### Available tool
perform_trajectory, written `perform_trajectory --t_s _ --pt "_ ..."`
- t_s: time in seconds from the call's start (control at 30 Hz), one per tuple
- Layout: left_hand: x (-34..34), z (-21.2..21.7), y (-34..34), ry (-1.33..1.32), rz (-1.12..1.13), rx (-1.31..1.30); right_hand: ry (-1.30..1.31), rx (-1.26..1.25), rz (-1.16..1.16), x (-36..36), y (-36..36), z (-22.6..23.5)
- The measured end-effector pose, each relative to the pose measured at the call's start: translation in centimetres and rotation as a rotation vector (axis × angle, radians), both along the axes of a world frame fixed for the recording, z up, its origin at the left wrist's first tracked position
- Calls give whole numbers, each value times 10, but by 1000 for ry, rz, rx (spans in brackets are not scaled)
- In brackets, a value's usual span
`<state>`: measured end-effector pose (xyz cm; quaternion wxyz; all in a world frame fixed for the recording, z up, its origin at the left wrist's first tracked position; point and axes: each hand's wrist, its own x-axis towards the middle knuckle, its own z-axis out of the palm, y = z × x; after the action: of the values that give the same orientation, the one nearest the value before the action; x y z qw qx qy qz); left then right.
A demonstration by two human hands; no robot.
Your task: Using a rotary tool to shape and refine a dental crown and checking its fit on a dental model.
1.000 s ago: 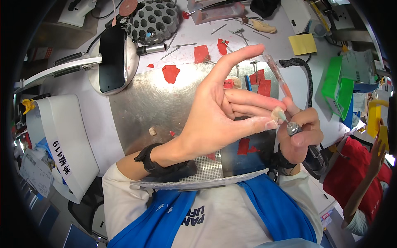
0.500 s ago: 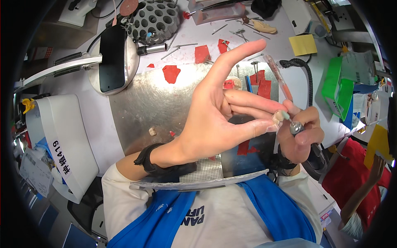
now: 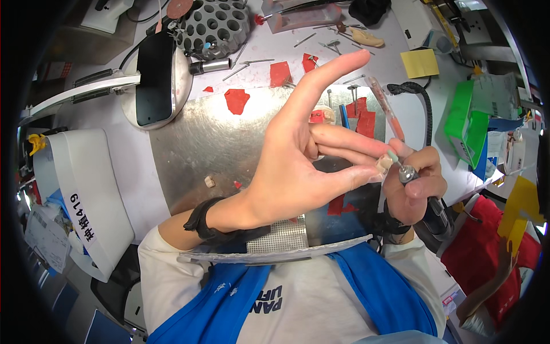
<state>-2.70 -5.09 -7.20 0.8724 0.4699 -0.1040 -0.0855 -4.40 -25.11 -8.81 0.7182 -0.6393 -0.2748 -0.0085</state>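
My left hand [image 3: 292,163] pinches a small tooth-coloured dental crown [image 3: 384,165] between thumb and fingers, its index finger stretched out away from me. In my right hand [image 3: 421,186] is a rotary handpiece [image 3: 408,174] with a silver nose, gripped by curled fingers. Its pale green grinding tip [image 3: 392,155] is at the crown; whether they touch I cannot tell. Below the hands lies a metal plate [image 3: 195,135]. Another small tooth-coloured piece [image 3: 209,182] rests on it, to the left of my left wrist.
Red sheet scraps [image 3: 236,101] and loose burs [image 3: 235,73] are scattered about. At the back left stand a grey bur holder [image 3: 213,28] and a phone [image 3: 156,80] on a round lamp base. A green box [image 3: 461,123] is at right. Beyond it, another person's hand [image 3: 507,258] holds something yellow.
My right hand has turned the handpiece slightly, so its nose and green tip have shifted against the crown. My left hand has barely moved. The other person's hand has moved a little left and down.
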Motion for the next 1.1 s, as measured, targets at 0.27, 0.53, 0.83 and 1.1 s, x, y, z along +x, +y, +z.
perform_trajectory --t_s 0.27,0.53,0.83,1.1 --pt "3 4 0 -58 35 35 -10 -35 48 0 -4 7" --pt "1 4 2 -61 36 41 16 -12 28 -1 -1 5" --pt "1 0 0 100 -62 -41 -7 -53 50 1 -2 7" --pt "0 2 2 158 -130 -70 29 22 -3 -1 3 6"
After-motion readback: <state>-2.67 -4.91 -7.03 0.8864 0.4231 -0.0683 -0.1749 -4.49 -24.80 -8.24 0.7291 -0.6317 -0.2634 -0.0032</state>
